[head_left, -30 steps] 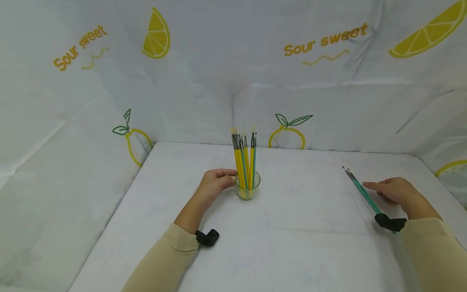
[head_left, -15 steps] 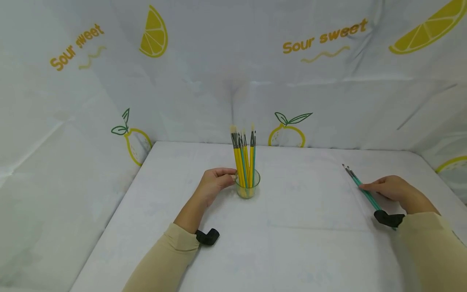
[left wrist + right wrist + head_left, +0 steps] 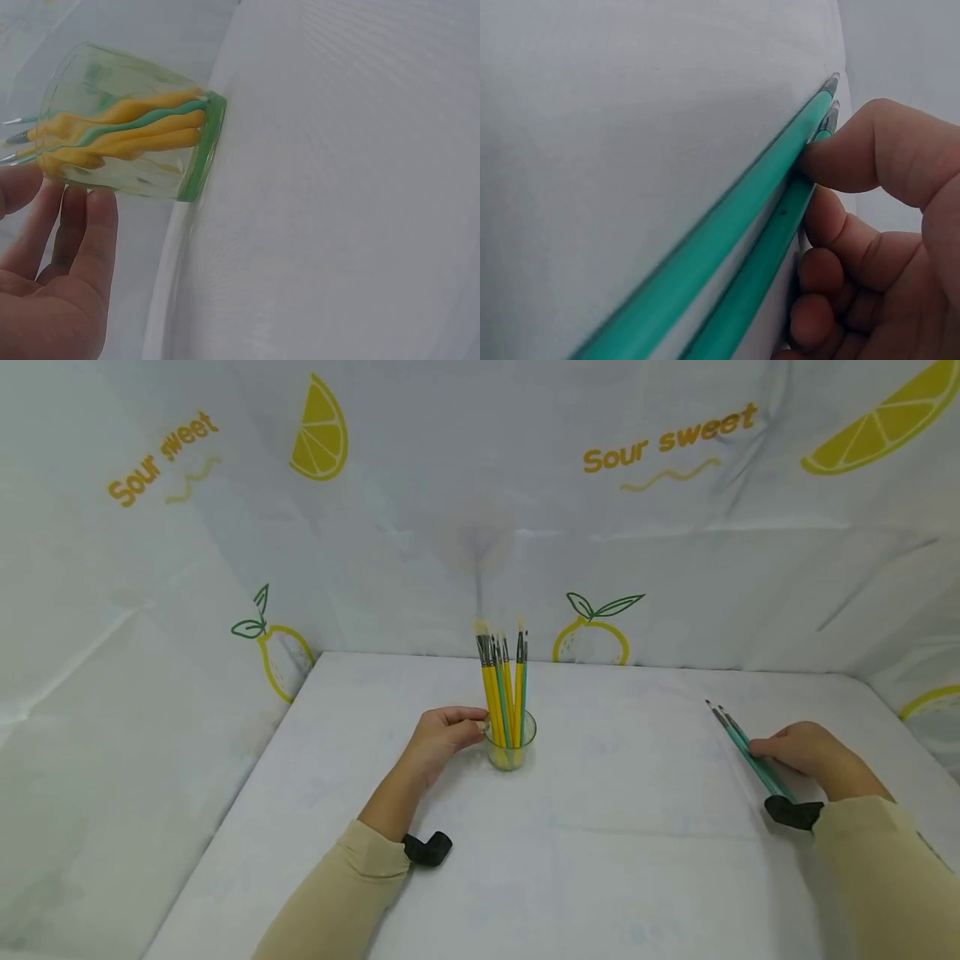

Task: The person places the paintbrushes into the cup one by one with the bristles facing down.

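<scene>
A clear green-tinted glass [image 3: 519, 758] stands upright on the white table, with several yellow and teal paintbrushes [image 3: 500, 693] in it, bristles up. My left hand [image 3: 441, 743] holds the glass at its left side near the rim, thumb and fingertips against it in the left wrist view. Over at the right, two teal paintbrushes [image 3: 738, 742] lie slanted with their dark tips pointing away. My right hand [image 3: 810, 756] pinches one teal paintbrush [image 3: 751, 274] between thumb and index finger. The other teal brush [image 3: 712, 236] runs alongside it, outside the pinch.
White cloth covers the table [image 3: 637, 877]. Behind it rises a white backdrop [image 3: 420, 543] printed with lemons and lettering, which also closes in the left and right sides. A black wrist mount [image 3: 427, 849] sits at my left wrist.
My right hand has moved slightly left onto the teal brushes, and its thumb and index finger have closed on one. The brushes have spread slightly apart. My left hand and the glass stay put.
</scene>
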`<state>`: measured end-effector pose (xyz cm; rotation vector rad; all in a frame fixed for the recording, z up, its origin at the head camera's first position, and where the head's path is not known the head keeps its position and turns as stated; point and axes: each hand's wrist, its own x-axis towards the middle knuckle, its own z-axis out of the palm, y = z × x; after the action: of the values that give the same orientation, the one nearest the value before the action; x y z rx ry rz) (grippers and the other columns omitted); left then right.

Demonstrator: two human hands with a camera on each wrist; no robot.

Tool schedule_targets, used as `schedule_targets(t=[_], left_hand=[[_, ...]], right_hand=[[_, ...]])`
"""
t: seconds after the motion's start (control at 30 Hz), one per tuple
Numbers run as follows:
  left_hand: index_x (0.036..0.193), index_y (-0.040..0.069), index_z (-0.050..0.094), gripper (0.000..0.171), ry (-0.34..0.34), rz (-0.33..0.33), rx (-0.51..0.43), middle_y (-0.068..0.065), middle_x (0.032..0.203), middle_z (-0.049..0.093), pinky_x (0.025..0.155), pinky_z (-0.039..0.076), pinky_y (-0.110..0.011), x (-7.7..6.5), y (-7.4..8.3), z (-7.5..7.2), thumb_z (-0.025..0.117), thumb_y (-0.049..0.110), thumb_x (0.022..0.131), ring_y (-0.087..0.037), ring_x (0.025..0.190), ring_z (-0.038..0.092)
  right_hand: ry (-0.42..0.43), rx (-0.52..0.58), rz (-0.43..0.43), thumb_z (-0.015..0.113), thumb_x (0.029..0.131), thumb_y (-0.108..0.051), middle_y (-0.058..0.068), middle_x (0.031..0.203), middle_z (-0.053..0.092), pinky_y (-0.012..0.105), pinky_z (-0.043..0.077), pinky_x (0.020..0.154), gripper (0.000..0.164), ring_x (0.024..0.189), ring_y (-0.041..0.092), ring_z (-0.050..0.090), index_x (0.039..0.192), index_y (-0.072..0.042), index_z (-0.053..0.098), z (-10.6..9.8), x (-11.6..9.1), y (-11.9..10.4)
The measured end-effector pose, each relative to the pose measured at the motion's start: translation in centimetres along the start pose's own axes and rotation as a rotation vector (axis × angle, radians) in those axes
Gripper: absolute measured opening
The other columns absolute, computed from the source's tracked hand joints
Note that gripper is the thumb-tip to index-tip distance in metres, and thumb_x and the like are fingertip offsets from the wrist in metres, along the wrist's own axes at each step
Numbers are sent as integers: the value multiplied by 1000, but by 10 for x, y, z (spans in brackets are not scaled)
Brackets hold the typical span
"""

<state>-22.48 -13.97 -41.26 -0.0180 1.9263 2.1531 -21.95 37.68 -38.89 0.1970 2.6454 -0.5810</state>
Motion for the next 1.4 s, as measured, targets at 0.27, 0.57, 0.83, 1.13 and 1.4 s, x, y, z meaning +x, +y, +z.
schedule_targets(t=[0.27,0.57,0.83,1.13,1.4], left_hand=[[109,-2,67,26,-13,3,-2,-10,115,64,89,53,-31,0,-3,1,63,6,85,-18,94,65],[109,-1,67,25,-2,-13,-1,-10,116,64,90,52,-31,-1,-6,2,62,5,85,-19,97,65],[108,1,68,25,1,-28,-2,-9,117,63,90,53,-30,-1,-7,1,63,7,84,-18,97,65],[108,-1,68,24,10,-24,-9,-9,115,64,89,53,-30,-2,-4,0,63,5,85,-20,96,65],[107,1,69,24,11,-24,7,-8,116,64,90,52,-30,0,0,0,63,6,84,-18,96,65]], right_hand=[[-1,-25,-9,53,87,-49,29,97,58,43,48,70,71,87,36,55,103,20,53,0,-3,-1],[-1,-35,8,53,86,-50,38,105,52,51,47,76,77,92,45,52,108,24,49,2,-2,0],[17,-49,2,55,85,-46,35,100,55,52,47,73,71,91,45,53,105,22,52,1,-3,-6],[85,-53,-60,53,88,-44,31,103,57,47,50,65,62,90,45,54,108,15,56,-16,-9,-27],[204,62,-145,48,89,-32,6,84,64,32,44,66,39,80,23,57,111,-2,59,-17,-21,-71]])
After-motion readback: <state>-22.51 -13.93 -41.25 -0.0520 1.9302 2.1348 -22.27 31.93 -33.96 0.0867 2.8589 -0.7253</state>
